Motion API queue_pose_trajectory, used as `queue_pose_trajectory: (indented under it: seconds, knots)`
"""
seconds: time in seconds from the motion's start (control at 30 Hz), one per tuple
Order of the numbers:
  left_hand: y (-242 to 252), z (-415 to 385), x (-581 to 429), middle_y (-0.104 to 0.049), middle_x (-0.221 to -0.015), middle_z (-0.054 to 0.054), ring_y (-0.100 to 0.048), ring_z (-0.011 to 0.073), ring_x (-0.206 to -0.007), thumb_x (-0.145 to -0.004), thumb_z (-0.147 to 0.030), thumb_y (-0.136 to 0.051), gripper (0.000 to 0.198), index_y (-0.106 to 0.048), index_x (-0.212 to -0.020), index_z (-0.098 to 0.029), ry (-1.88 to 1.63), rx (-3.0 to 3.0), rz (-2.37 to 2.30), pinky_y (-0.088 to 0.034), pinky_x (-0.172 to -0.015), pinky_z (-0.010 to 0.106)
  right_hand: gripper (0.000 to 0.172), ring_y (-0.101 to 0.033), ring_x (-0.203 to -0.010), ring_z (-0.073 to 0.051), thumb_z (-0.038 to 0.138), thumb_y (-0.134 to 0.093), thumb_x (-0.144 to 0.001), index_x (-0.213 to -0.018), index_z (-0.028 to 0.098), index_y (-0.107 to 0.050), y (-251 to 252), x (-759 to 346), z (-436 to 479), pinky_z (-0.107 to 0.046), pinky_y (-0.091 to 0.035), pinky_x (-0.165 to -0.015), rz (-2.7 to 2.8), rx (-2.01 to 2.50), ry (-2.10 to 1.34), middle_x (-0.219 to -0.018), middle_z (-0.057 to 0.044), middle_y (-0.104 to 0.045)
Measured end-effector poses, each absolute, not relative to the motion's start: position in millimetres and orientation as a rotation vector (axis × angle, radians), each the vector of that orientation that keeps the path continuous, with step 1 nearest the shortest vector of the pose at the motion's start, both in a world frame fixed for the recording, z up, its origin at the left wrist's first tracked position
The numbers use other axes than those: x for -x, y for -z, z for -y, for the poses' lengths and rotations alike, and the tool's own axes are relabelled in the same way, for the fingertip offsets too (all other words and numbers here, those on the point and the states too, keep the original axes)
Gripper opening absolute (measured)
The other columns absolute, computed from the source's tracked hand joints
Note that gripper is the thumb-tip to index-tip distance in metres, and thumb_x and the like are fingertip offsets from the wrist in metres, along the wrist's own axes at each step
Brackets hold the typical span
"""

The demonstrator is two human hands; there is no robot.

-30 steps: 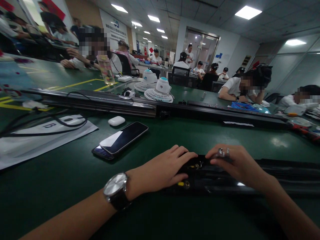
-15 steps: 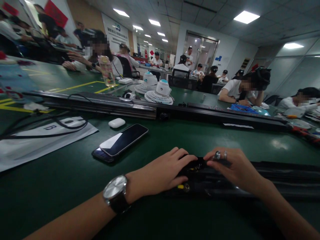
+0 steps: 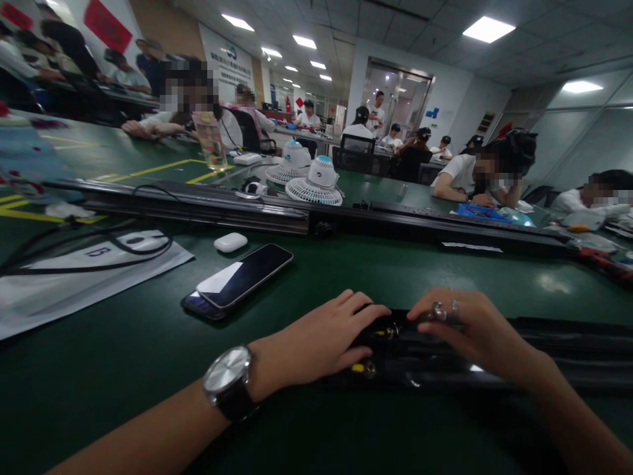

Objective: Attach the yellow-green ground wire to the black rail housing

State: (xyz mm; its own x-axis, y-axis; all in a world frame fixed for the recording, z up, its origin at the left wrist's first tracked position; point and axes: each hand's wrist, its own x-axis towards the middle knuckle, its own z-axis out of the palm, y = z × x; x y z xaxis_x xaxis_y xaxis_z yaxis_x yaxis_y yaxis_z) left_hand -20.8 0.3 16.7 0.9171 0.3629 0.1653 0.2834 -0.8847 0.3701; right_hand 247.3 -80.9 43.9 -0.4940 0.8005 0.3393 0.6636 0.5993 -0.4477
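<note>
A long, glossy black sheet-like item (image 3: 554,346) lies on the green table in front of me, stretching to the right edge. Its left end carries a yellow tab, a brass-coloured ring or eyelet (image 3: 370,368) and small shiny metal bits (image 3: 393,331). Over that end rests my left hand (image 3: 321,340), fingers spread and thumb apart, index fingertip and thumb touching the black surface. My right hand (image 3: 465,323), wearing rings, is closed in a pinch at the far edge of the black item. What lies between its fingertips is too dark to make out.
Two stacked phones (image 3: 244,277) and a white earbud case (image 3: 231,243) lie left of my hands. A paper sheet (image 3: 123,264) with cables is farther left. Long black rails (image 3: 435,231) cross the table; behind them stand white fans (image 3: 316,181), a bottle (image 3: 210,142) and seated people.
My right hand has shifted slightly right, away from my left hand, and its fingers are more curled. My left hand and the black item's left end stay in place.
</note>
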Motion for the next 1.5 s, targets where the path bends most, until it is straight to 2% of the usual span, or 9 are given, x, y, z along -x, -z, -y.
queue_pose_trajectory:
  seconds: [0.27, 0.63, 0.83, 0.97, 1.3, 1.5]
  knots:
    - [-16.1, 0.1, 19.9, -0.051, -0.136, 0.008, -0.049, 0.0245, -0.123, -0.094, -0.027, -0.064, 0.058, -0.039, -0.146, -0.028, -0.278, -2.748, -0.492, -0.045, -0.106, 0.041, 0.015, -0.067, -0.091, -0.013, 0.015, -0.061, -0.100, -0.109, 0.024, -0.069, -37.8, -246.8, 78.7, -0.024, -0.049, -0.083, 2.236, 1.211, -0.314, -0.100, 0.002, -0.073]
    - [-17.8, 0.0, 18.7, -0.051, -0.136, 0.008, -0.049, 0.0248, -0.123, -0.095, -0.027, -0.064, 0.059, -0.038, -0.147, -0.027, -0.273, -2.760, -0.487, -0.045, -0.105, 0.040, 0.013, -0.068, -0.090, -0.016, 0.018, -0.059, -0.101, -0.109, 0.023, -0.069, -34.0, -241.9, 79.3, -0.028, -0.050, -0.081, 2.256, 1.243, -0.284, -0.099, 0.000, -0.074]
    - [-17.1, -0.3, 19.6, -0.051, -0.136, 0.008, -0.049, 0.0235, -0.123, -0.094, -0.026, -0.064, 0.058, -0.039, -0.147, -0.027, -0.293, -2.740, -0.485, -0.045, -0.106, 0.039, 0.017, -0.067, -0.097, -0.018, 0.017, -0.055, -0.102, -0.112, 0.023, -0.067, -39.5, -249.0, 79.7, -0.031, -0.049, -0.088, 2.369, 1.172, -0.244, -0.104, -0.002, -0.073]
    - [-17.2, -0.3, 18.9, -0.051, -0.136, 0.007, -0.050, 0.0234, -0.123, -0.094, -0.026, -0.064, 0.058, -0.039, -0.147, -0.028, -0.286, -2.743, -0.492, -0.045, -0.105, 0.039, 0.017, -0.067, -0.096, -0.018, 0.017, -0.056, -0.102, -0.113, 0.023, -0.067, -42.2, -249.8, 81.1, -0.031, -0.049, -0.086, 2.332, 1.206, -0.230, -0.103, -0.002, -0.073]
    - [-16.3, 0.3, 19.4, -0.052, -0.135, 0.008, -0.050, 0.0238, -0.122, -0.095, -0.028, -0.064, 0.058, -0.039, -0.147, -0.028, -0.277, -2.770, -0.496, -0.045, -0.105, 0.039, 0.008, -0.071, -0.081, -0.013, 0.018, -0.067, -0.095, -0.100, 0.023, -0.072, -34.2, -243.1, 79.5, -0.023, -0.051, -0.075, 2.125, 1.303, -0.172, -0.090, 0.003, -0.076]
    - [-18.0, 0.4, 19.3, -0.052, -0.135, 0.008, -0.051, 0.0238, -0.122, -0.095, -0.027, -0.064, 0.057, -0.040, -0.146, -0.027, -0.274, -2.770, -0.496, -0.046, -0.104, 0.039, 0.008, -0.072, -0.083, -0.016, 0.020, -0.066, -0.095, -0.100, 0.022, -0.072, -32.1, -239.2, 80.1, -0.026, -0.053, -0.075, 2.118, 1.291, -0.175, -0.091, 0.000, -0.076]
